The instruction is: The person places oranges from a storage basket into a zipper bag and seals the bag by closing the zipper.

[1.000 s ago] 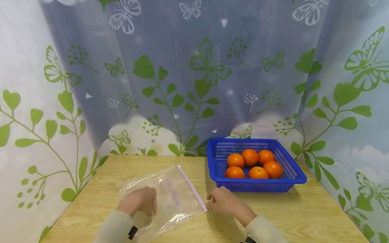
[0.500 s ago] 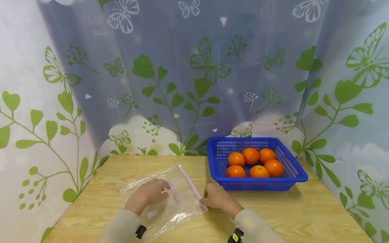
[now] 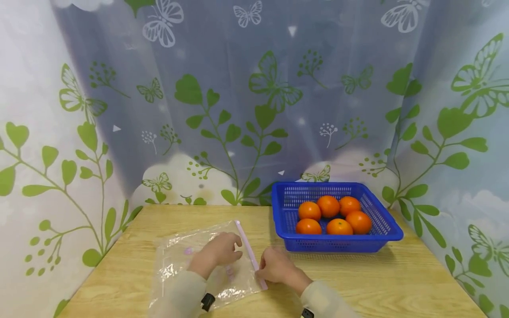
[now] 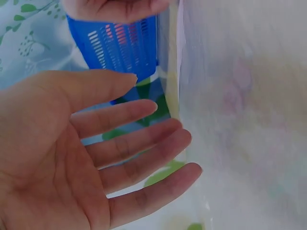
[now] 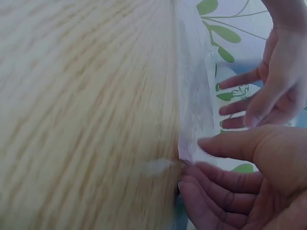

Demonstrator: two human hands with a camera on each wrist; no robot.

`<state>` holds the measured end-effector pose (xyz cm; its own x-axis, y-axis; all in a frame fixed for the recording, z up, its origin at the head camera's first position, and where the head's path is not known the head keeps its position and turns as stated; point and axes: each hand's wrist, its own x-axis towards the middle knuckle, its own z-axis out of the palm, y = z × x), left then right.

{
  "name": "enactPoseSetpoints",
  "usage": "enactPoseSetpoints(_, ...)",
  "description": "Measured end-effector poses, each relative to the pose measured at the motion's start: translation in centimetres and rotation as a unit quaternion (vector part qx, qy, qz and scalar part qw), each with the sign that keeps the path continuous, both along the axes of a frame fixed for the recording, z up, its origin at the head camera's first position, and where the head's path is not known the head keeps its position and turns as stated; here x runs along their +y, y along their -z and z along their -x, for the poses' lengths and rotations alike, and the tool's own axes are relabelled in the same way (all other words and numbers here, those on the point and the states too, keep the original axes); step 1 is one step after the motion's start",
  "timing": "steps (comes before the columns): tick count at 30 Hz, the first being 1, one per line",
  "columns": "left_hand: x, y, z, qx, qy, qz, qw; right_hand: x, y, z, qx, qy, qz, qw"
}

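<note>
A clear zip bag (image 3: 175, 260) with a pink strip (image 3: 247, 245) along its right edge lies flat on the table. Above the bag, near the strip, my left hand (image 3: 222, 251) hovers with its fingers spread and slightly bent; the left wrist view shows nothing in its palm (image 4: 53, 158). My right hand (image 3: 276, 267) is at the near end of the strip, fingers bent. In the right wrist view its fingertips (image 5: 187, 175) touch the bag's edge (image 5: 184, 139), while the thumb stands apart from them.
A blue basket (image 3: 334, 244) stands at the back right of the wooden table (image 3: 338, 274), holding several oranges (image 3: 339, 226). A patterned curtain (image 3: 222, 88) hangs behind the table and along both sides.
My left hand has moved right across the bag toward the strip, its fingers opening out. My right hand has come left to the strip's near end, and the bag has shifted slightly nearer.
</note>
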<state>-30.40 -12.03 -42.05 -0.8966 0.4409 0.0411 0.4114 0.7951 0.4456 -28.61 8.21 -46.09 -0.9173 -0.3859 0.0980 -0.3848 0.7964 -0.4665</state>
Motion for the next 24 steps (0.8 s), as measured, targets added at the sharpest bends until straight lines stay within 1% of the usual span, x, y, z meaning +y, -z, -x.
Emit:
enactPoseSetpoints(3, 0.7, 0.3, 0.3, -0.003, -0.016, 0.0, 0.9999, -0.3, 0.1, 0.0, -0.015, 0.008, 0.002, 0.9999)
enactPoseSetpoints(5, 1.2, 0.5, 0.4, -0.015, -0.031, -0.004, 0.9994, -0.5, 0.2, 0.0, -0.02, 0.009, -0.001, 0.9998)
enactPoseSetpoints(7, 1.6, 0.5, 0.6, -0.019, -0.045, -0.008, 0.9988, -0.5, 0.3, 0.1, -0.029, 0.008, 0.003, 0.9995)
enactPoseSetpoints(10, 2.1, 0.7, 0.9, -0.021, -0.068, -0.008, 0.9975, -0.6, 0.6, 0.1, -0.057, 0.0, 0.032, 0.9979)
enactPoseSetpoints(12, 2.5, 0.8, 1.1, -0.014, -0.083, 0.001, 0.9965, -0.6, 0.7, 0.1, -0.075, -0.006, 0.055, 0.9956)
enactPoseSetpoints(14, 2.8, 1.0, 1.2, -0.013, -0.103, 0.01, 0.9945, -0.6, 0.7, 0.1, -0.08, -0.012, 0.065, 0.9946)
enactPoseSetpoints(18, 3.4, 1.3, 1.5, -0.015, -0.134, 0.021, 0.9906, -0.6, 0.8, 0.2, -0.061, -0.026, 0.068, 0.9955)
enactPoseSetpoints(20, 3.7, 1.3, 1.5, -0.017, -0.142, 0.021, 0.9895, -0.4, 2.0, 1.0, -0.024, -0.039, 0.055, 0.9974)
enactPoseSetpoints(23, 4.1, 1.3, 1.6, -0.006, -0.148, 0.028, 0.9886, -0.4, 2.3, 1.3, 0.006, -0.046, 0.062, 0.997)
enactPoseSetpoints(24, 4.2, 1.3, 1.6, 0.002, -0.149, 0.035, 0.9882, -0.5, 2.2, 1.2, 0.015, -0.046, 0.066, 0.9967)
